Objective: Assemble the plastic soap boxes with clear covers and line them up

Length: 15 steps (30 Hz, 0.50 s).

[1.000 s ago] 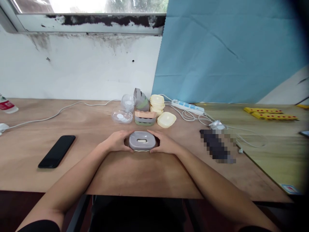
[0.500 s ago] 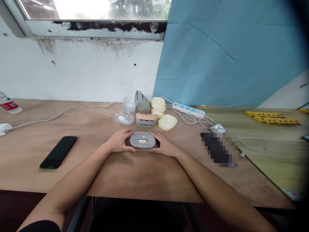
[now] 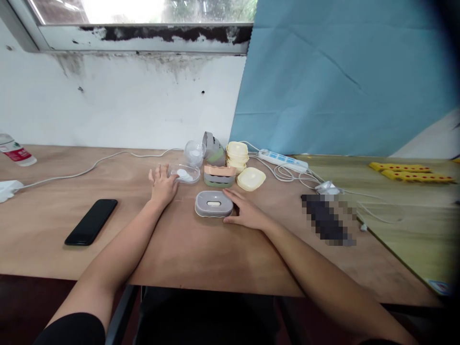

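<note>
On the wooden table [image 3: 201,249], the grey soap dish [image 3: 213,203] lies flat. The right hand [image 3: 245,213] rests unclenched against its right edge; the left hand [image 3: 162,184], spread and holding nothing, reaches left of it toward the clear lid [image 3: 184,173]. Risk: a hasty reach may knock that lid into the stacked dishes [image 3: 219,176] behind the soap dish.

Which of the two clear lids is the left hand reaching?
The flat clear lid lying on the table, right at the left hand's fingers. The other clear lid stands tilted farther back.

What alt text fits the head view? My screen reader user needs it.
The right hand rests against a grey box on a wooden table, while the left hand reaches open toward a clear lid.
</note>
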Each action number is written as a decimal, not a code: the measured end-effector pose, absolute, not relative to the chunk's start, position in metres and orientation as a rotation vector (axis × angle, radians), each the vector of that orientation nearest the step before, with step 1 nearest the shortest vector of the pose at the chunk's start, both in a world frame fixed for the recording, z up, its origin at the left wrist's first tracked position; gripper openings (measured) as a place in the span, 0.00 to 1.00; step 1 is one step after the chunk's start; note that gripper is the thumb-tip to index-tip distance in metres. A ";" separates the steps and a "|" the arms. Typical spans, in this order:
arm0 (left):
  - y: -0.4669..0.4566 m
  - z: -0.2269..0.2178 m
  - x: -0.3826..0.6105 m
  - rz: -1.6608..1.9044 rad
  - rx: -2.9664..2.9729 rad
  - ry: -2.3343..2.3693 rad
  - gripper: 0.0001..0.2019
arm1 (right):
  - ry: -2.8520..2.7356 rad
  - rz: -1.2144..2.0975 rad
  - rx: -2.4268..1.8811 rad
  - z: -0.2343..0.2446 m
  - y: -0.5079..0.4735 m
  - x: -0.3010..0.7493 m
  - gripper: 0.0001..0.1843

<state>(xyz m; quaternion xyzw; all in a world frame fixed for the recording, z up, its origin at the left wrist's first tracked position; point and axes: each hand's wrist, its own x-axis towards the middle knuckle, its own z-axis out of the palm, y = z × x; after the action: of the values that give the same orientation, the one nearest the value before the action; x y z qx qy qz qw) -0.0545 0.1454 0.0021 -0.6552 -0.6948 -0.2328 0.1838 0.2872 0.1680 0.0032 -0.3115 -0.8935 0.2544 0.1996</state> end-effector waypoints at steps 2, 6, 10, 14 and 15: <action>0.144 0.003 -0.055 -0.644 -1.858 -1.924 0.11 | -2.508 0.707 -0.873 0.004 0.168 0.287 0.57; 0.143 0.005 -0.053 -0.713 -1.929 -1.913 0.10 | -2.519 0.706 -0.885 0.004 0.168 0.287 0.56; 0.145 0.000 -0.054 -0.855 -1.940 -2.006 0.08 | -2.509 0.723 -0.878 0.002 0.169 0.288 0.56; 0.150 -0.003 -0.056 -1.032 -1.912 -2.029 0.07 | -2.494 0.725 -0.875 0.000 0.170 0.289 0.56; 0.150 -0.002 -0.056 -1.082 -1.886 -2.023 0.08 | -2.497 0.723 -0.874 0.000 0.170 0.289 0.56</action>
<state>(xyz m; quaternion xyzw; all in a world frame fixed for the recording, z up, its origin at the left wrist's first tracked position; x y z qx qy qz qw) -0.0562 0.1497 -0.0021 -0.6327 -0.6787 -0.3630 0.0856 0.2888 0.1697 0.0004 -0.3125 -0.8923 0.2584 0.1982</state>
